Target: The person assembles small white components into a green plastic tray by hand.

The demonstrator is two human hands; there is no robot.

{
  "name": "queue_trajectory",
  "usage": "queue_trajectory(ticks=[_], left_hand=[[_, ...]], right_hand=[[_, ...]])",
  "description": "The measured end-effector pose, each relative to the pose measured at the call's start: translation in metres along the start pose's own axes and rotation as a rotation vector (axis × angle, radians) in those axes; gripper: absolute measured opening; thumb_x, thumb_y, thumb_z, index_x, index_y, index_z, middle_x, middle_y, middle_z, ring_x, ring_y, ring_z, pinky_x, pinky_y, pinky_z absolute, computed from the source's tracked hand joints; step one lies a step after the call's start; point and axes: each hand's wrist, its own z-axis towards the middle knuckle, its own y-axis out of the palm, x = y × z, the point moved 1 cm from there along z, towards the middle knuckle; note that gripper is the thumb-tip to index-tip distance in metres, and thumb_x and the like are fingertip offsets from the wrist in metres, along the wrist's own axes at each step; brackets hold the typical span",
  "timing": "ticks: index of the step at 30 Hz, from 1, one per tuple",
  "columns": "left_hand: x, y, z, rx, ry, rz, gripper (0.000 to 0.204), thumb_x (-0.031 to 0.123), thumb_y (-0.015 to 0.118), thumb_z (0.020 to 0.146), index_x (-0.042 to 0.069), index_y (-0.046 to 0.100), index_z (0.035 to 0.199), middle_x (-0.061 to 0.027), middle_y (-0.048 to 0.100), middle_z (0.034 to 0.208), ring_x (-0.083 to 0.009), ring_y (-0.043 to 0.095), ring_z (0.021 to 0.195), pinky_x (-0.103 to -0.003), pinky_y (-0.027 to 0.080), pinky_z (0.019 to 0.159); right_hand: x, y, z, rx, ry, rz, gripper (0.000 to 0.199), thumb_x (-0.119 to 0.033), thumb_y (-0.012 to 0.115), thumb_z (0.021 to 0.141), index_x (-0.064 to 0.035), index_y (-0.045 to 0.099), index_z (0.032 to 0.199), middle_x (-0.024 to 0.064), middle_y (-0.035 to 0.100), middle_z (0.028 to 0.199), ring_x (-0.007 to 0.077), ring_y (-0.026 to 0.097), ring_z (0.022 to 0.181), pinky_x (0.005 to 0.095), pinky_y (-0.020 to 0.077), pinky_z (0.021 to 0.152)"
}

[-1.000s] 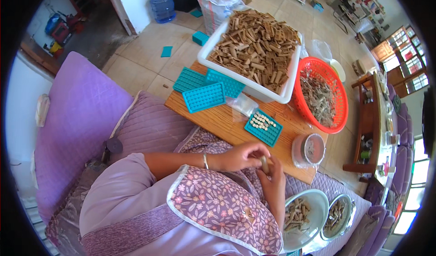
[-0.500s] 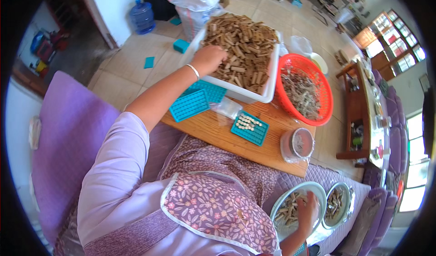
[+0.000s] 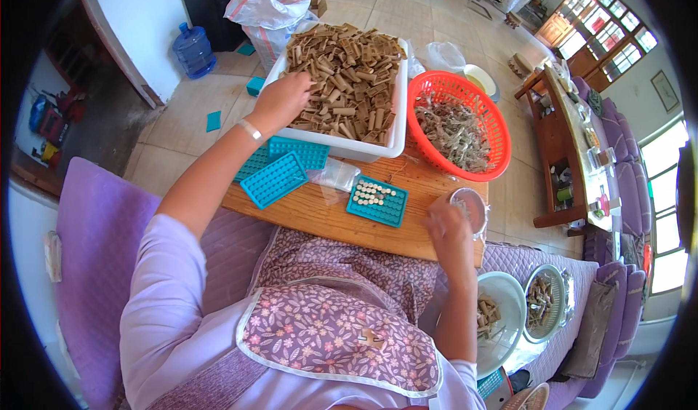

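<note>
My left hand (image 3: 285, 103), with a light band at the wrist, reaches over the near left side of a white bin (image 3: 398, 137) heaped with short brown tube pieces (image 3: 342, 79). Its fingertips are closed together among the pieces; what they hold, if anything, cannot be made out. My right hand (image 3: 449, 234) is smeared by motion over the table's right end, beside a round clear tub (image 3: 476, 213). Left of that hand lies a teal tray (image 3: 385, 210) of small hollows, partly filled with small round whitish pieces. More teal trays (image 3: 275, 180) overlap below my left forearm.
A red-orange basket (image 3: 502, 144) of pale scraps stands right of the bin on the wooden table (image 3: 327, 217). Pale bowls (image 3: 512, 319) with brown pieces sit on the quilted seat at my right. A woven sack (image 3: 265, 13) and blue water jug (image 3: 194, 52) are on the floor beyond.
My right hand has risen from the pale bowl at the lower right to the table by the clear tub. My left hand stays at the bin. The whole view has shifted somewhat.
</note>
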Motion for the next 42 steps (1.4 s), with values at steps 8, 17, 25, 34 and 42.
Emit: queue_trajectory(ticks=[8,17,25,34,42], left_hand=[[0.086,-0.034,-0.152,-0.432,0.245,-0.094,0.008,0.013,0.051,0.084,0.007,0.055,0.088,-0.0126,0.056,0.088,-0.0324,0.057,0.086,-0.042,0.047,0.073],[0.113,0.014,-0.239,-0.606,0.257,-0.524,0.018,0.017,0.064,0.08,0.009,0.064,0.096,-0.0107,0.058,0.09,-0.029,0.059,0.089,-0.039,0.048,0.079],[0.103,0.047,-0.243,-0.5,0.127,-0.751,0.034,0.021,0.066,0.083,0.014,0.064,0.116,-0.0101,0.061,0.099,-0.0281,0.059,0.092,-0.037,0.048,0.079],[0.115,0.063,-0.251,-0.557,-0.201,-1.058,0.034,0.018,0.062,0.09,0.008,0.06,0.122,-0.0053,0.065,0.097,-0.0154,0.06,0.088,-0.029,0.048,0.08],[0.13,0.034,-0.208,-0.305,-0.474,-1.322,0.025,0.01,0.058,0.092,0.001,0.059,0.115,-0.0015,0.062,0.095,-0.0078,0.056,0.085,-0.023,0.047,0.076]], right_hand=[[0.1,0.012,0.175,0.214,-0.149,-0.21,0.019,-0.002,0.057,0.079,-0.0075,0.07,0.092,0.0141,0.065,0.097,0.0335,0.06,0.099,0.0422,0.0478,0.085],[0.151,0.044,0.253,-0.161,-0.358,-0.341,0.021,-0.004,0.067,0.071,-0.0096,0.068,0.091,0.0111,0.064,0.092,0.0303,0.061,0.097,0.041,0.0481,0.085],[0.123,-0.013,0.255,0.248,-0.107,0.058,0.02,-0.004,0.065,0.081,-0.0046,0.063,0.101,0.011,0.065,0.092,0.0236,0.064,0.088,0.0358,0.0503,0.078],[0.145,-0.01,0.238,0.205,0.202,0.409,0.022,-0.002,0.054,0.092,-0.002,0.06,0.113,0.0059,0.063,0.095,0.0113,0.061,0.08,0.0261,0.0526,0.076],[0.031,-0.003,0.132,0.287,0.099,1.308,0.024,-0.002,0.051,0.094,-0.0034,0.056,0.117,0.0043,0.062,0.09,0.011,0.06,0.08,0.0229,0.0516,0.069]])
